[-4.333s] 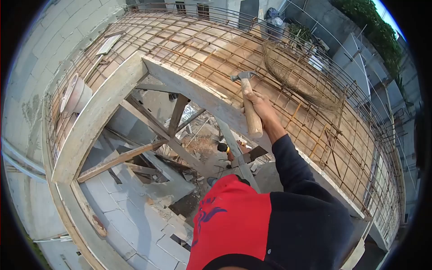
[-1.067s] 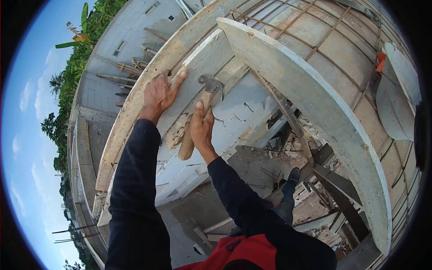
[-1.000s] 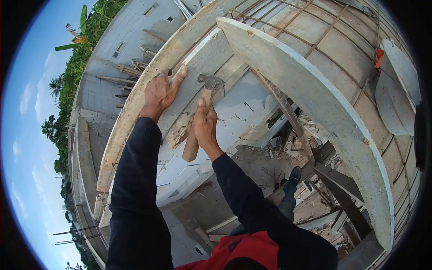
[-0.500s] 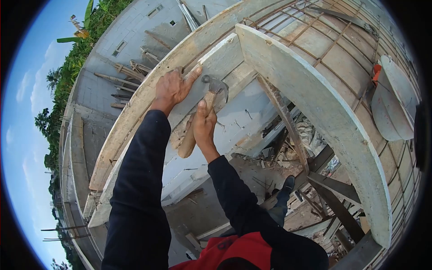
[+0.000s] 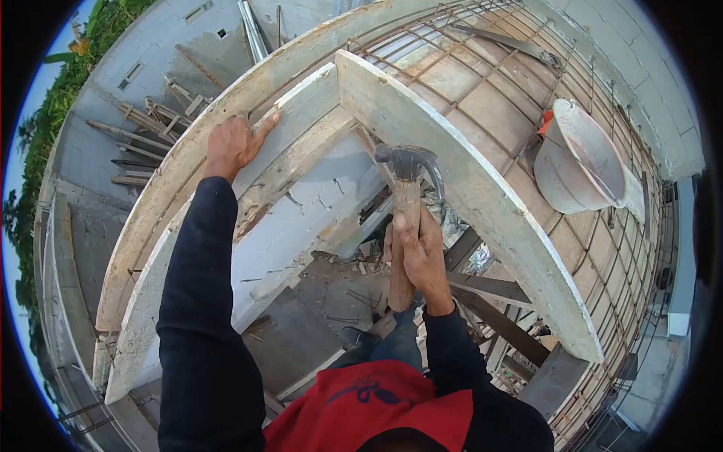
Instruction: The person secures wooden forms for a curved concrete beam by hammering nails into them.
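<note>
My right hand [image 5: 423, 256] is wrapped around the wooden handle of a claw hammer [image 5: 405, 197]. The hammer is upright, its metal head above my fist and its claw pointing right, in front of the opening between the boards. My left hand [image 5: 232, 148] grips the upper edge of a pale wooden board [image 5: 307, 104], its thumb stretched toward the corner and the other fingers partly hidden. That board meets a second long board [image 5: 459, 169] at a corner. Several nails stick out below the first board.
A rebar grid [image 5: 482, 83] lies over flat panels at the right, with a white bucket [image 5: 576, 162] standing on it. Below the boards are dark beams [image 5: 508, 331] and rubble. Loose timber [image 5: 147, 124] leans near the block wall at the left.
My right hand has carried the hammer rightward, away from the left board and my left hand. The hammer is now more upright. My left hand stays on the board while the view has turned right.
</note>
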The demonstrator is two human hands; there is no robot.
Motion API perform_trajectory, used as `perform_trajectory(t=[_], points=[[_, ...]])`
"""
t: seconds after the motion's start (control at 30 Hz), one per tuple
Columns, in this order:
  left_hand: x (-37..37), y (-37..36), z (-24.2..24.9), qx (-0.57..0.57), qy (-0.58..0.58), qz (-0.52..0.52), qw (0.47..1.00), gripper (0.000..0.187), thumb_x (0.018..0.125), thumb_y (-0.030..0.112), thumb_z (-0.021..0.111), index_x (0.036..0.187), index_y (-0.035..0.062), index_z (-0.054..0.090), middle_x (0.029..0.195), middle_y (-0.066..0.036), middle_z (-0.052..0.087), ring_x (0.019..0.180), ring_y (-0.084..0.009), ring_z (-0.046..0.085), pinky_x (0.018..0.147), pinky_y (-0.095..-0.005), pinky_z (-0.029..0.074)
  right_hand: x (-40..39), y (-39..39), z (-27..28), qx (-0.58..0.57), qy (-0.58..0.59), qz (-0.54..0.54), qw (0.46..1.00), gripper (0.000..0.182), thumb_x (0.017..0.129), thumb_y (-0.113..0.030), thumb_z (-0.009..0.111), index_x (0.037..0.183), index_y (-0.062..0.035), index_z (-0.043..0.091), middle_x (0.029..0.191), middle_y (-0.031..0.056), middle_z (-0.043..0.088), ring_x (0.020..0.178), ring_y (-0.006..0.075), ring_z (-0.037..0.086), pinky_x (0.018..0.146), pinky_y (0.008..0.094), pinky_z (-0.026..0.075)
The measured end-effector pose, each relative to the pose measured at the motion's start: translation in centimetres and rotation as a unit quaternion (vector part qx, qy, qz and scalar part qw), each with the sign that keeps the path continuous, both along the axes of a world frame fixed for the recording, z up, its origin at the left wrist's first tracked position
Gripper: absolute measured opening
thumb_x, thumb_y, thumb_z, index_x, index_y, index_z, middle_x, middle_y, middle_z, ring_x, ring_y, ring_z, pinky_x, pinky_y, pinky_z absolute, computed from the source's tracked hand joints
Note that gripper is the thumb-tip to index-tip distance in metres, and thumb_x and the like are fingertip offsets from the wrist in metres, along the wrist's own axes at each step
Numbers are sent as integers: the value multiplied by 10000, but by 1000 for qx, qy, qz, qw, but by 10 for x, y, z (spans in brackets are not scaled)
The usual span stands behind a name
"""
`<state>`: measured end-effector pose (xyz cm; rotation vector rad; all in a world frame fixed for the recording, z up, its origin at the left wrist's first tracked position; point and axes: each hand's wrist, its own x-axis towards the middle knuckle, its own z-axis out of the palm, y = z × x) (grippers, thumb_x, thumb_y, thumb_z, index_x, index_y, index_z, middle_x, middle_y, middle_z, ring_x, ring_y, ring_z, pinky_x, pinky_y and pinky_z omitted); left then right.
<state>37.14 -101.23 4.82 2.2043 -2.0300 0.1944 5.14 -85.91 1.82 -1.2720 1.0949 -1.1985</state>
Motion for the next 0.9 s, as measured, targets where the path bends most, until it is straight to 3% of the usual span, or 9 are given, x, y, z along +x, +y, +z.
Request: perform_trajectory(t=[0.1,0.17,0.3,0.33,0.4,0.47,0.57,0.77,0.9], points=[[-4,2,4,1,-11,-5,1000,879,843,748,369,963,-83,630,844,-289,646,829,-402,650,742,-461,508,-116,39,53,-28,164,-42,985,535,898,-509,563,1016,12,537,633,36,526,531,103,520,487,251,401],[-6,6,7,-7,0,-3,1000,869,845,738,384,1011,-81,624,856,-292,646,837,-406,647,755,-460,504,-177,67,98,-32,262,-186,946,590,872,-539,590,1044,23,543,644,32,522,534,101,515,486,234,393],[-9,8,5,-12,-14,4,1000,859,857,715,395,1129,-74,596,899,-288,649,885,-408,638,794,-462,490,-278,71,152,-24,449,-428,784,494,925,-487,544,993,3,541,655,34,491,562,129,497,513,279,405],[-8,6,6,-17,-19,10,1000,857,862,711,392,1158,-70,588,917,-285,650,900,-408,635,803,-463,486,-325,68,146,3,510,-417,752,464,928,-459,551,907,4,551,614,77,500,513,147,506,473,283,404],[-6,2,4,5,-36,14,999,848,870,701,389,1189,-61,577,959,-291,645,920,-413,630,807,-467,483,-393,55,128,119,560,-387,723,498,919,-445,556,973,50,567,662,158,544,573,224,547,540,358,444],[2,0,-5,-19,-44,2,999,838,875,692,392,1205,-58,570,994,-305,634,931,-419,623,809,-466,480,-464,43,72,44,681,-347,643,444,901,-382,580,1004,50,581,719,220,600,638,358,600,606,429,458],[-8,3,3,-5,-31,16,999,797,893,647,417,1224,-66,553,1057,-310,617,993,-426,600,866,-460,456,-474,28,36,125,706,-284,636,371,882,-349,594,1045,-17,569,860,276,641,828,449,621,712,513,487],[0,-1,-1,16,-23,11,1000,710,931,560,438,1234,-74,536,1158,-310,577,1090,-439,551,919,-457,427,-483,9,19,170,687,-183,683,325,861,-284,643,1035,-14,590,864,233,659,772,414,639,670,470,502],[-3,-1,0,22,2,-7,1000,667,947,525,434,1238,-67,532,1145,-301,589,1086,-443,552,919,-449,427,-464,-58,108,32,525,-340,780,205,870,-177,654,967,3,636,781,150,667,685,183,639,627,302,490]])
